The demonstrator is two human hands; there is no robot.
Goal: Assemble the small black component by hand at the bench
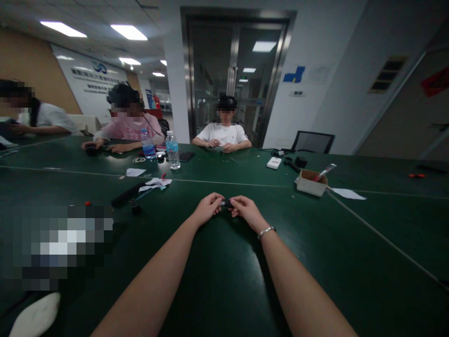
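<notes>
Above the green tabletop, both of my hands meet at a small black piece with a silver end [227, 203], shaped much like a USB stick; its exact kind is too small to make out. My left hand [209, 208] pinches the silver end between thumb and fingers. On the other side, my right hand [245, 210] grips the black body, fingers curled round it. A silver bracelet [266, 232] circles my right wrist. Parts of the piece are hidden behind the fingertips.
Water bottles [172, 150] and a phone [187, 157] stand or lie farther back. A small open box [312, 182] with a tool in it is to the right. Crumpled paper [155, 184] lies left. Several people sit across the green table [224, 281].
</notes>
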